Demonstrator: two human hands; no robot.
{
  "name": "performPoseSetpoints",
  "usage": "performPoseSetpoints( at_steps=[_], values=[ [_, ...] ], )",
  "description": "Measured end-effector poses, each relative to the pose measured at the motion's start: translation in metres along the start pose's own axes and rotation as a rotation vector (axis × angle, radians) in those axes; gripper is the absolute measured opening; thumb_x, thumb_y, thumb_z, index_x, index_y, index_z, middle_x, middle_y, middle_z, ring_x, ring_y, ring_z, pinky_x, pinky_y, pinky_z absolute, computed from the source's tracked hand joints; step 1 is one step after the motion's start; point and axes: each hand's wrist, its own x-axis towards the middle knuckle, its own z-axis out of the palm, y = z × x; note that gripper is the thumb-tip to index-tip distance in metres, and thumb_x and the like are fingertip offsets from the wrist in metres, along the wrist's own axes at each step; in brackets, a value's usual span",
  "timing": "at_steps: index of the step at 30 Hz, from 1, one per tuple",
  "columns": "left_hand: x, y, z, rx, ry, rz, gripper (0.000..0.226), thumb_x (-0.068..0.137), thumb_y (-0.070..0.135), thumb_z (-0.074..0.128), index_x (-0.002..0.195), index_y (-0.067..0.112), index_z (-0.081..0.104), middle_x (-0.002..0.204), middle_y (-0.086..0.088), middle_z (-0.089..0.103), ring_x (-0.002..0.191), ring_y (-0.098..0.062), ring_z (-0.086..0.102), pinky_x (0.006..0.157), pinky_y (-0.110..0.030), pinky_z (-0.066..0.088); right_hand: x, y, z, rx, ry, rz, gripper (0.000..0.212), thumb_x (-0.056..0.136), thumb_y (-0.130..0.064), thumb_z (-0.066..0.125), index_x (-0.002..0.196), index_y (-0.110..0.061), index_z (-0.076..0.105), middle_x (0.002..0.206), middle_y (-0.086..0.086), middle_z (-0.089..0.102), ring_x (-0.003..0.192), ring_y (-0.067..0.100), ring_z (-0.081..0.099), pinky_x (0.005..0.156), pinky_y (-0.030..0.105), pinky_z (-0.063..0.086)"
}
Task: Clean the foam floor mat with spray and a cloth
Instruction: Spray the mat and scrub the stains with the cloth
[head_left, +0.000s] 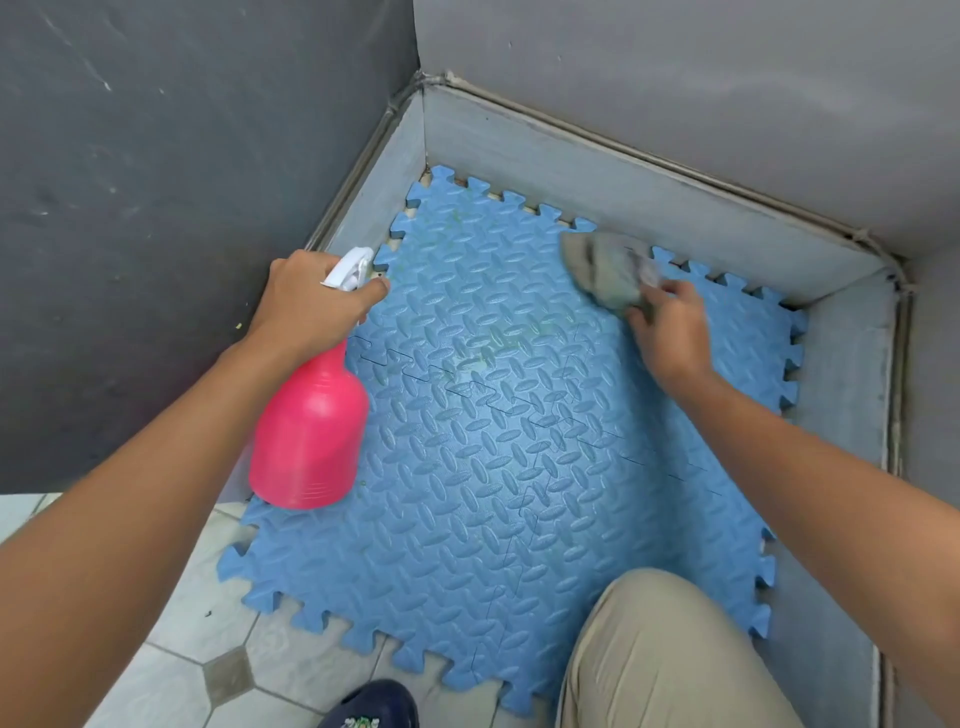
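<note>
A blue foam floor mat (498, 467) of interlocking tiles lies in a corner between grey walls. Faint greenish marks show near its middle and far left corner. My left hand (306, 304) grips the white trigger head of a pink spray bottle (309, 436), held above the mat's left edge with the nozzle facing the far corner. My right hand (670, 332) presses a grey-green cloth (608, 273), blurred, onto the mat near its far right edge.
Grey skirting (623, 192) borders the mat at the back and on the right. Pale floor tiles (208, 623) lie at the near left. My knee in beige trousers (660, 654) rests on the mat's near right part; a dark shoe (374, 706) shows at the bottom edge.
</note>
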Motion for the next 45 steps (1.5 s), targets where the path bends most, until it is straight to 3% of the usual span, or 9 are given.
performPoseSetpoints(
  at_steps=[6,11,14,17,22,28,34,38,45],
  values=[
    [0.0,-0.002,0.001,-0.007,-0.021,0.012,0.048,0.086,0.046,0.069,0.067,0.002,0.07,0.06,-0.011,0.07,0.07,-0.032,0.068,0.079,-0.041,0.054,-0.034,0.089,-0.031,-0.058,0.112,0.346,0.042,0.091,-0.019,0.065,0.13,-0.004,0.062,0.126,0.029,0.048,0.112,0.042,0.051,0.102,0.04,0.043],
    [-0.001,0.0,0.002,0.009,-0.009,-0.012,0.047,0.086,0.046,0.07,0.067,0.003,0.072,0.062,-0.01,0.07,0.072,-0.029,0.068,0.078,-0.036,0.049,-0.04,0.021,0.004,0.141,0.148,0.387,0.038,0.094,-0.016,0.062,0.126,0.003,0.059,0.135,0.017,0.045,0.114,0.033,0.054,0.098,0.021,0.034],
    [-0.001,0.0,0.0,-0.002,-0.016,-0.018,0.045,0.087,0.046,0.071,0.067,0.006,0.072,0.061,-0.002,0.072,0.069,-0.018,0.068,0.074,-0.033,0.046,-0.056,-0.054,0.035,0.227,0.063,0.191,0.027,0.093,-0.014,0.062,0.116,-0.001,0.06,0.112,-0.003,0.051,0.103,0.028,0.057,0.08,0.01,0.034],
    [-0.002,0.001,-0.001,0.012,-0.024,-0.024,0.044,0.088,0.041,0.073,0.056,0.013,0.064,0.043,0.017,0.059,0.051,0.005,0.057,0.061,-0.027,0.038,-0.089,-0.115,0.066,0.191,-0.151,-0.194,0.027,0.094,-0.02,0.058,0.12,-0.012,0.062,0.119,0.006,0.052,0.107,0.027,0.053,0.085,0.027,0.044],
    [-0.001,-0.001,-0.003,-0.016,-0.049,-0.02,0.039,0.086,0.043,0.074,0.068,0.009,0.075,0.059,0.0,0.07,0.056,-0.008,0.059,0.066,-0.029,0.042,-0.125,-0.12,0.059,0.119,-0.347,-0.514,0.027,0.093,-0.024,0.061,0.118,-0.013,0.065,0.126,0.008,0.05,0.109,0.027,0.051,0.086,0.033,0.048],
    [-0.009,0.007,0.01,-0.048,-0.056,-0.032,0.034,0.086,0.038,0.074,0.072,0.007,0.073,0.063,-0.008,0.063,0.056,-0.016,0.052,0.058,-0.024,0.039,-0.067,-0.018,-0.002,0.012,-0.178,-0.161,0.032,0.092,-0.016,0.061,0.123,-0.016,0.067,0.127,0.012,0.051,0.108,0.028,0.055,0.092,0.025,0.038],
    [-0.021,0.021,0.042,-0.037,-0.168,-0.009,0.043,0.084,0.046,0.077,0.073,0.006,0.069,0.07,-0.015,0.062,0.063,-0.021,0.051,0.057,-0.028,0.037,-0.037,0.096,-0.047,-0.05,0.051,0.392,0.05,0.089,-0.017,0.064,0.137,-0.021,0.051,0.131,0.023,0.042,0.106,0.044,0.055,0.101,0.042,0.044],
    [-0.017,0.027,0.047,0.055,-0.12,-0.015,0.054,0.083,0.05,0.075,0.058,0.011,0.048,0.059,-0.004,0.047,0.069,-0.028,0.049,0.06,-0.037,0.036,-0.035,0.109,-0.048,-0.116,0.001,0.372,0.059,0.088,-0.025,0.069,0.142,-0.026,0.045,0.142,0.021,0.033,0.122,0.047,0.04,0.11,0.048,0.036],
    [-0.011,0.016,0.035,0.073,0.113,-0.13,0.051,0.081,0.051,0.069,0.058,0.009,0.053,0.054,-0.007,0.048,0.066,-0.035,0.053,0.062,-0.034,0.035,-0.017,0.076,-0.018,-0.068,0.072,0.343,0.051,0.092,-0.034,0.067,0.138,-0.012,0.058,0.14,0.017,0.04,0.123,0.041,0.042,0.112,0.045,0.035]
  ],
)
